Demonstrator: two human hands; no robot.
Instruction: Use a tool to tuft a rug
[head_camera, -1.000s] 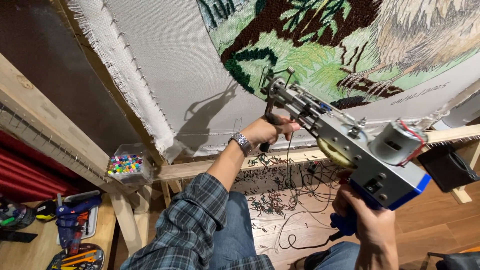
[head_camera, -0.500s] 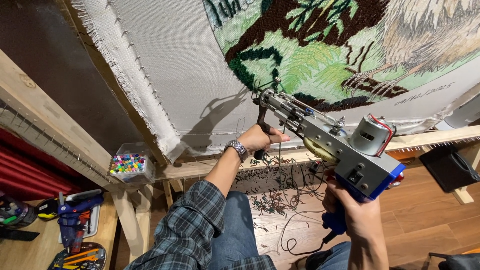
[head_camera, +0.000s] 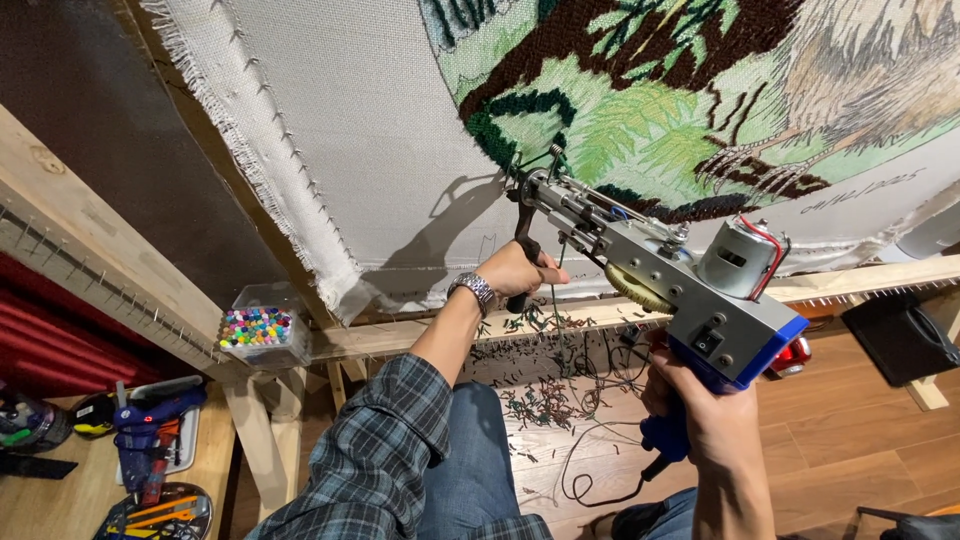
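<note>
Here both hands closed — left hand (head_camera: 517, 272) on tufting gun (head_camera: 668, 270) front handle, right hand (head_camera: 700, 410) on rear grip.

My left hand (head_camera: 515, 272) sits on the front grip of the tufting gun (head_camera: 655, 270); my right hand (head_camera: 700, 410) is on the rear grip, lower and to the right. Gun tip touches the cloth (head_camera: 380, 130), which hangs on the wooden frame (head_camera: 90, 270) in front of me. Box of markers (head_camera: 258, 328) rests on the frame's lower bar, left of my left hand. Glue gun (head_camera: 150, 420) lies further left, below the box. Yarn scraps (head_camera: 545, 405) are on the floor (head_camera: 860, 420) btw my hands.
</note>
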